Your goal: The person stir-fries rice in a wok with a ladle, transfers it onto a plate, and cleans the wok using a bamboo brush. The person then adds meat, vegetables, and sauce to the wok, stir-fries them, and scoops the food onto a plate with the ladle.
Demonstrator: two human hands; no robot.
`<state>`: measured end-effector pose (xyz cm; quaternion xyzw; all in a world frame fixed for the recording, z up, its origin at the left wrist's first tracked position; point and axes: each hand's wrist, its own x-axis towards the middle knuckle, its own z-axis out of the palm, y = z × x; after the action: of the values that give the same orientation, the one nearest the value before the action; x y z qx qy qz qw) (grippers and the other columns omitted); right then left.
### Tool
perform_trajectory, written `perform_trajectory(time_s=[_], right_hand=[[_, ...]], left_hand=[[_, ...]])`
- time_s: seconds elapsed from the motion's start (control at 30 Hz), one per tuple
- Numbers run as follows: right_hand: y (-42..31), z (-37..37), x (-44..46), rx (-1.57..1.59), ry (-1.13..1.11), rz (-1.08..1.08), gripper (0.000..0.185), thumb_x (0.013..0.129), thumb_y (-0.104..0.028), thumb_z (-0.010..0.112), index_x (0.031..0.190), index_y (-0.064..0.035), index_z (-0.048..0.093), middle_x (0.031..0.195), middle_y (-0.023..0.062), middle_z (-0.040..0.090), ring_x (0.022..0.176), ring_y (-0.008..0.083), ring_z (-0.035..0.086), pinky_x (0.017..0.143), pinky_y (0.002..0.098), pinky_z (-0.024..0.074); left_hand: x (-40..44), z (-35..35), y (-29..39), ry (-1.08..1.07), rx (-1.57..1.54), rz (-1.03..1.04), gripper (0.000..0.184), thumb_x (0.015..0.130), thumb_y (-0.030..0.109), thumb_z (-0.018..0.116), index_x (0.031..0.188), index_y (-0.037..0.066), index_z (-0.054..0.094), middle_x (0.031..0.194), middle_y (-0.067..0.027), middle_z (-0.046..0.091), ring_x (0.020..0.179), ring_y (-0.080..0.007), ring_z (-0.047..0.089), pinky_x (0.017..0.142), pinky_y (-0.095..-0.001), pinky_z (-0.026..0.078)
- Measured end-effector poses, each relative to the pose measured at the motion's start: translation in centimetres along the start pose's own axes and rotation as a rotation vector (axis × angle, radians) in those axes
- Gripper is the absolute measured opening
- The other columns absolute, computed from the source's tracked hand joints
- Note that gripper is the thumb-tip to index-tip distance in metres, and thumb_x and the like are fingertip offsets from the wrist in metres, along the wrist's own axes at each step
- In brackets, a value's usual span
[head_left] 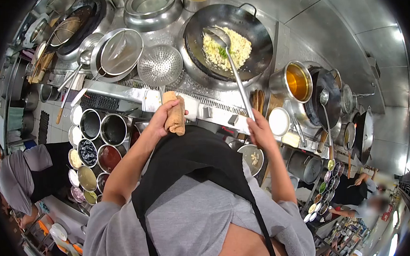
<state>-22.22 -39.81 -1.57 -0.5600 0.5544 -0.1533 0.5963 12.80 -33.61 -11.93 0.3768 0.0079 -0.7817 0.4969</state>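
My right hand [262,134] is closed around the end of a long-handled metal ladle [236,72]. The ladle's bowl rests in a black wok [260,40] on the stove, touching fried rice [237,48] with a little chopped green on top. At the stove's front edge, my left hand [159,120] grips a folded brown cloth [175,115], clear of the wok. Just beyond that cloth lies a perforated metal skimmer [160,65].
Right of the wok stands a metal pot of amber liquid [299,82]. Strainers [121,51] rest at the left. Several ingredient containers, one with red sauce [109,158], line the lower left. Co-workers stand at left [17,174] and lower right [354,191].
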Motion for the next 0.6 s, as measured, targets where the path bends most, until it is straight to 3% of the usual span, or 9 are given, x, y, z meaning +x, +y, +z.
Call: perform_trajectory(time_s=[0.03,0.07,0.17,0.2,0.23,0.43,0.5,0.53,0.6], right_hand=[[-1.5,-0.8,-2.0,0.090,-0.037,0.057,0.040,0.104,-0.017,0.051,0.141,-0.0047,0.045,0.065,-0.0024,0.046,0.041,0.0063,0.041,0.036,0.0214,0.0340],[-2.7,-1.5,-3.4,0.159,-0.105,0.123,0.041,0.102,-0.018,0.054,0.139,-0.0019,0.047,0.067,0.0006,0.052,0.045,0.0092,0.048,0.042,0.0254,0.0391],[3.1,-1.4,0.3,-0.506,0.075,-0.107,0.045,0.097,-0.022,0.059,0.137,-0.0046,0.049,0.078,0.0173,0.065,0.069,0.0350,0.066,0.066,0.0441,0.0515],[1.9,-0.7,1.9,-0.634,0.145,-0.060,0.042,0.096,-0.024,0.059,0.131,-0.0012,0.052,0.095,0.0265,0.067,0.094,0.0475,0.063,0.083,0.0501,0.0480],[5.2,-0.9,5.4,-0.583,0.218,-0.218,0.037,0.097,-0.027,0.057,0.124,-0.0005,0.054,0.096,0.0285,0.066,0.095,0.0493,0.062,0.081,0.0505,0.0482],[-3.4,-3.1,-1.6,-0.533,0.185,-0.076,0.037,0.098,-0.024,0.058,0.127,-0.0010,0.056,0.086,0.0254,0.067,0.080,0.0453,0.061,0.071,0.0449,0.0483],[-6.5,-5.8,-6.6,-0.563,0.070,0.151,0.048,0.098,-0.026,0.059,0.139,-0.0017,0.052,0.071,0.0131,0.062,0.058,0.0241,0.062,0.056,0.0376,0.0488],[-5.9,-6.7,-6.5,-0.691,0.084,0.057,0.049,0.098,-0.026,0.059,0.139,-0.0015,0.051,0.078,0.0180,0.064,0.068,0.0300,0.064,0.063,0.0404,0.0499],[-2.3,-7.0,-5.9,-0.921,0.123,-0.128,0.049,0.098,-0.027,0.059,0.138,-0.0009,0.051,0.091,0.0278,0.069,0.087,0.0417,0.068,0.078,0.0461,0.0519]], left_hand=[[-0.7,0.2,-0.2,0.037,-0.003,0.004,0.040,0.092,0.026,0.066,0.124,0.008,0.051,0.099,-0.0140,0.066,0.086,-0.0269,0.068,0.069,-0.0386,0.059],[-1.2,0.4,-0.1,0.069,0.000,0.013,0.039,0.092,0.026,0.066,0.124,0.008,0.051,0.099,-0.0139,0.066,0.085,-0.0262,0.068,0.069,-0.0381,0.059],[0.1,0.8,-0.1,0.125,0.056,0.019,0.040,0.092,0.029,0.069,0.123,0.010,0.052,0.100,-0.0134,0.066,0.082,-0.0230,0.067,0.068,-0.0366,0.058],[1.5,1.0,-0.2,0.137,0.074,-0.004,0.041,0.092,0.031,0.069,0.123,0.011,0.052,0.100,-0.0134,0.066,0.081,-0.0228,0.067,0.068,-0.0366,0.058],[2.9,1.4,-0.3,0.150,0.091,-0.023,0.042,0.092,0.032,0.070,0.123,0.011,0.052,0.100,-0.0133,0.066,0.081,-0.0225,0.067,0.068,-0.0367,0.058],[12.7,5.4,0.7,0.058,0.120,-0.064,0.042,0.100,0.049,0.055,0.115,0.010,0.055,0.099,-0.0124,0.065,0.081,-0.0220,0.067,0.068,-0.0386,0.058],[15.2,8.2,0.8,0.060,0.095,-0.034,0.044,0.102,0.051,0.051,0.111,0.009,0.056,0.098,-0.0104,0.066,0.081,-0.0216,0.067,0.071,-0.0390,0.059],[16.5,9.4,0.9,0.058,0.057,-0.063,0.044,0.100,0.052,0.054,0.108,0.008,0.058,0.096,-0.0095,0.067,0.079,-0.0237,0.068,0.072,-0.0437,0.060],[21.2,10.9,0.0,0.141,0.005,-0.097,0.028,0.098,0.033,0.057,0.108,0.006,0.056,0.094,-0.0112,0.067,0.077,-0.0277,0.069,0.069,-0.0509,0.060]])
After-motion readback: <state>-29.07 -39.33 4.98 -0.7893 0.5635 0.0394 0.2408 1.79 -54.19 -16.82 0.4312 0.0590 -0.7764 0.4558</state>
